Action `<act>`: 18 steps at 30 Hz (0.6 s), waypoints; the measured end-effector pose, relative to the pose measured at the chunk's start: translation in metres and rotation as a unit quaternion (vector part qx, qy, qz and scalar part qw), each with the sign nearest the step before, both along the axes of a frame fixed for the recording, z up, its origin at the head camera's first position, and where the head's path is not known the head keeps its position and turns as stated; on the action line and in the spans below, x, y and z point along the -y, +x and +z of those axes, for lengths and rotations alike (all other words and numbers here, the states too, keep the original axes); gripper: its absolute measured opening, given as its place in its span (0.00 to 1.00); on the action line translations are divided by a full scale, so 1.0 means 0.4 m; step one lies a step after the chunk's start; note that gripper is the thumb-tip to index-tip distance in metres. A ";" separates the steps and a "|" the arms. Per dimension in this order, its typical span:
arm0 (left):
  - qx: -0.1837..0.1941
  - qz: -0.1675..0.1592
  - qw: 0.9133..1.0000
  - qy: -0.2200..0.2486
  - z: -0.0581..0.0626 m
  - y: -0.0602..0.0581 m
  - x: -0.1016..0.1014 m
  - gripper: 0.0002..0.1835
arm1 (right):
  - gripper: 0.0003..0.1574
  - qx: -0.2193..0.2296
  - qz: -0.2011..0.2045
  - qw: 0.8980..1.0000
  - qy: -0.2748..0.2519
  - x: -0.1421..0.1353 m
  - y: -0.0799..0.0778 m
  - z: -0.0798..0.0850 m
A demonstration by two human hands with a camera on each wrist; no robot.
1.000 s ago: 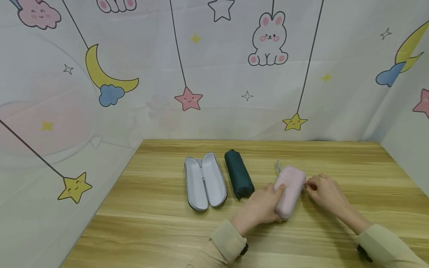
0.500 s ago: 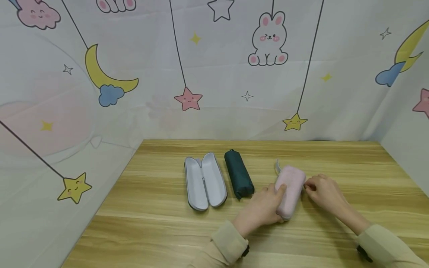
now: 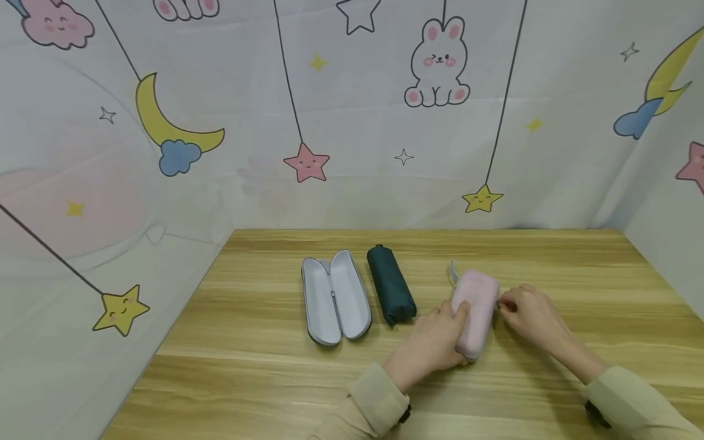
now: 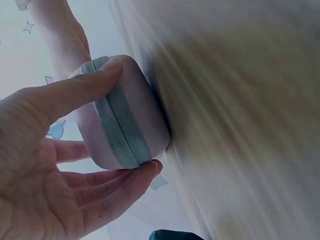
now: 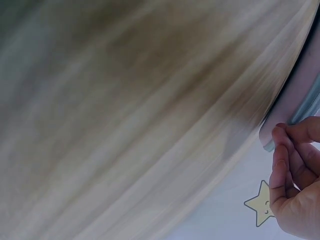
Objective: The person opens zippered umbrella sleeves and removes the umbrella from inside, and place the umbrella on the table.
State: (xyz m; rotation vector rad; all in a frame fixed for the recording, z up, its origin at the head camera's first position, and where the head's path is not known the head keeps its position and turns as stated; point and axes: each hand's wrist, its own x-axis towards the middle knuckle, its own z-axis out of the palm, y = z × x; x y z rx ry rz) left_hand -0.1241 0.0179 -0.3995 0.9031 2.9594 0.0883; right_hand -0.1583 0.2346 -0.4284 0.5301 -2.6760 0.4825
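Observation:
A pale pink zippered case [image 3: 477, 311] lies on the table right of centre, its grey zipper band [image 4: 117, 122] running round the side. My left hand [image 3: 429, 342] grips its near left end, thumb on top; in the left wrist view the thumb [image 4: 90, 85] and curled fingers span the case's end. At the case's right side my right hand [image 3: 530, 311] pinches a small dark zipper pull, mostly hidden by the fingers. The right wrist view has those fingertips [image 5: 281, 131] right at the zipper band. A grey strap [image 3: 453, 272] sticks out at the case's far left corner.
On the wooden table [image 3: 220, 379], a dark green folded umbrella [image 3: 392, 284] lies left of the pink case. Further left, an unzipped hard case [image 3: 337, 299] lies spread, pale grey lining up. A printed white cloth [image 3: 363, 122] hangs behind the table and at both sides.
The near end of the pink case has swung slightly to the right with my left hand. My right hand keeps its pinch at the case's side. The head view has shifted a little.

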 end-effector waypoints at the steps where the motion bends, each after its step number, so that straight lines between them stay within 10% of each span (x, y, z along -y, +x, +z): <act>1: -0.001 0.002 1.000 -0.002 0.000 0.001 -0.001 0.52 | 0.03 -0.001 0.000 1.000 0.001 0.001 0.000 0.000; 18: -0.021 0.014 1.000 0.002 -0.004 0.015 -0.013 0.51 | 0.04 0.002 0.008 1.000 0.006 0.005 0.004 -0.002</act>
